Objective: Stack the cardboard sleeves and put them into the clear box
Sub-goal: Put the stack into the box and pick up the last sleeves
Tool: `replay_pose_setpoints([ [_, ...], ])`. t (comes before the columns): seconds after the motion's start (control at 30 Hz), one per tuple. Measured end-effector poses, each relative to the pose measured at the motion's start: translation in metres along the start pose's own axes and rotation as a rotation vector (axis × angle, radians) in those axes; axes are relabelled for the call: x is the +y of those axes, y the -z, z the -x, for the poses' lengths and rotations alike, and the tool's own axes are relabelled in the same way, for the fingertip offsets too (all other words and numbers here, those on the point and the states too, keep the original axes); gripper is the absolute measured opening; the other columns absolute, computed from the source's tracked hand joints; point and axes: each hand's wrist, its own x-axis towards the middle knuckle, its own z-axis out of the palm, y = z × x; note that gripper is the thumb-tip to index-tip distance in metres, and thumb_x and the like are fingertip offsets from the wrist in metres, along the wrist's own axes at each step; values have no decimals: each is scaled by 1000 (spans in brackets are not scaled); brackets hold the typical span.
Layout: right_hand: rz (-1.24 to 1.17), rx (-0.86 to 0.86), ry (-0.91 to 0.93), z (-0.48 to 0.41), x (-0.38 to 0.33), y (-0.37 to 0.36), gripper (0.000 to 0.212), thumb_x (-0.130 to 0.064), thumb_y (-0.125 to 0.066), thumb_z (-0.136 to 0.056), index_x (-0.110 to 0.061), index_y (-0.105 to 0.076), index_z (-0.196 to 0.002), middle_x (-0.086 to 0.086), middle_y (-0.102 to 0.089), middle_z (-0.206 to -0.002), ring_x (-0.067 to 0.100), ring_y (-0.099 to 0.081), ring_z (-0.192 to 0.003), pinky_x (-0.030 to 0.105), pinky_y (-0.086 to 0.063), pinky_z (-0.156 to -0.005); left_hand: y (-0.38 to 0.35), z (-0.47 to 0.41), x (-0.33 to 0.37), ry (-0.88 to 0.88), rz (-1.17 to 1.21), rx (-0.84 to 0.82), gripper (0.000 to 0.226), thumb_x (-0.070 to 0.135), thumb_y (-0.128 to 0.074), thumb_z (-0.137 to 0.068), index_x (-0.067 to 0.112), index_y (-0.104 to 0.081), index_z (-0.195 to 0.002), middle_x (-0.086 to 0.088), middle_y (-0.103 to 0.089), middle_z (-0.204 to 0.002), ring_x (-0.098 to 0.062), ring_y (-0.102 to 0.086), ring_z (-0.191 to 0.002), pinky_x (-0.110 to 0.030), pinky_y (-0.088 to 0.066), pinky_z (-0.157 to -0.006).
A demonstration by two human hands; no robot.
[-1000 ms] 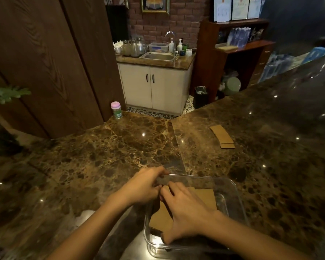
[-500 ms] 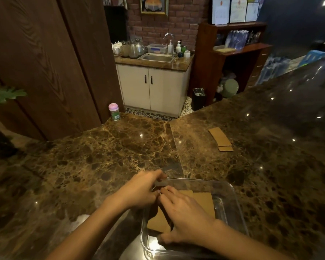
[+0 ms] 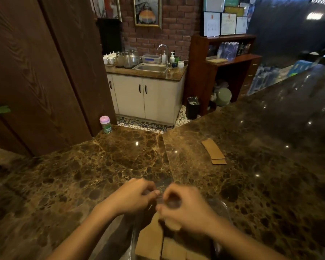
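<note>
Both hands, my left hand [image 3: 133, 197] and right hand [image 3: 184, 209], hovered curled, blurred, over sleeves [image 3: 152, 241] in the clear box [image 3: 222, 205]; grip I couldn't tell.

both hands [image 3: 158, 201] blurred; clear box [image 3: 221, 205] mostly hidden, perhaps cut off below

Bare forearms; bare left hand [image 3: 131, 197]; bare right hand [image 3: 184, 209]

Head-worn view, angled down, close over counter [image 3: 101, 175]
</note>
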Motion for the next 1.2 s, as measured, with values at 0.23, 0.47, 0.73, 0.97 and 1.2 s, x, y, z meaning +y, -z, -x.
replay_pose_setpoints([
  [0.23,158,362,-451,-97,88,108,27,-40,-85,-84,-28,-60,-84,-5,-70,-94,20,-69,-96,30,-48,-71,-6,-30,11,14,141,206,27,38,-65,-100,41,-65,-127,23,-70,-115,8,-63,-102,-19,-55,-88],
  [0.47,322,373,-729,-150,147,140,76,-59,-83,-81,-13,-58,-136,12,-66,-134,33,-65,-124,36,-54,-89,-17,-64,25,1,289,299,24,38,-70,-93,42,-72,-117,26,-74,-85,4,-70,-78,-25,-59,-76],
  [0.73,451,339,-788,-171,170,140,75,-60,-84,-80,-16,-60,-135,10,-65,-136,31,-64,-127,40,-56,-95,-5,-128,44,-32,175,252,25,35,-70,-96,29,-73,-119,15,-76,-91,1,-69,-82,-8,-48,-73],
  [0.97,451,253,-766,-168,167,151,86,-62,-94,-60,-16,-65,-127,7,-68,-126,29,-66,-118,36,-58,-86,3,-186,48,55,176,215,25,33,-70,-95,27,-74,-119,6,-79,-98,-8,-73,-87,-27,-57,-85],
  [1.2,16,349,-632,-154,141,144,65,-64,-82,-39,-19,-74,-85,-2,-77,-90,16,-73,-89,40,-64,-81,-12,-220,43,235,702,219,20,28,-76,-94,23,-61,-106,0,-68,-94,-10,-65,-80,-19,-55,-70],
])
